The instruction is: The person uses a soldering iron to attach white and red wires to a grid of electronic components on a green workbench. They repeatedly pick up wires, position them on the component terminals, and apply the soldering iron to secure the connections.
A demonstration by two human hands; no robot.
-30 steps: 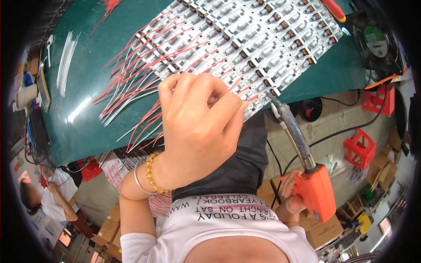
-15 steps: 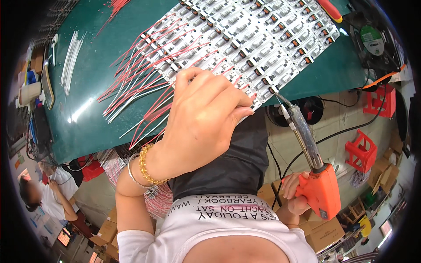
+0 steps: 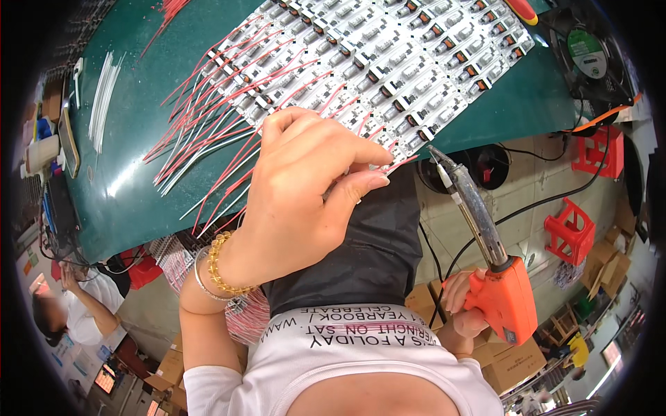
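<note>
A white sheet of circuit boards [image 3: 388,55], lined with rows of small components, lies on the green table. Red wires [image 3: 236,83] and white wires [image 3: 191,152] fan out from its left side. At the near edge, my left hand [image 3: 312,177] pinches a red wire [image 3: 402,164], its end poking out past the fingertips. My right hand [image 3: 461,305] is wrapped round the orange handle of a soldering gun [image 3: 506,295]. The gun's tip points up toward the sheet's near right corner, a little apart from it. My left palm hides part of the wires.
Loose white wires [image 3: 105,100] lie on the table [image 3: 139,208] at left, red ones [image 3: 166,19] at far left. A black fan [image 3: 590,55] stands at right beside a red-and-yellow handle [image 3: 522,10]. Red stools [image 3: 572,229] and a black cable are below. Another person [image 3: 87,305] sits at lower left.
My left hand has drawn slightly left and toward me; the red wire's end now shows beyond its fingers. The sheet has shifted a little left, and the soldering tip has come away from it.
</note>
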